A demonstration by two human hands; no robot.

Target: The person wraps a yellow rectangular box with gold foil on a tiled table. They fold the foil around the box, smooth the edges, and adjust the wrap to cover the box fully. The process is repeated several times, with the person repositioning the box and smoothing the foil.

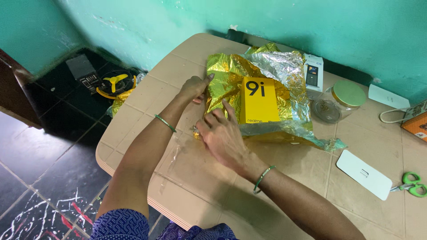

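Lying flat on a sheet of gold foil, the yellow box sits near the middle of the beige table, and both hands work the foil on its left side. The left hand is well left of the box, at the foil's left edge; its fingers are curled and pinch that edge, drawing it taut. The right hand lies just left of the box and nearer its lower corner, palm down on the crumpled foil, fingers loosely spread with the forefinger stretched toward the box's side; whether it grips anything I cannot tell. Each wrist carries a thin green bangle.

Behind the box the foil turns up, showing its silver side. Right of the box, past the foil, stands a small white carton, and beside that a clear jar with a pale green lid. Farther right of the box lie a white card and green-handled scissors, touching the card's far end. Well left of the box, down on the dark floor, sits a yellow fan.
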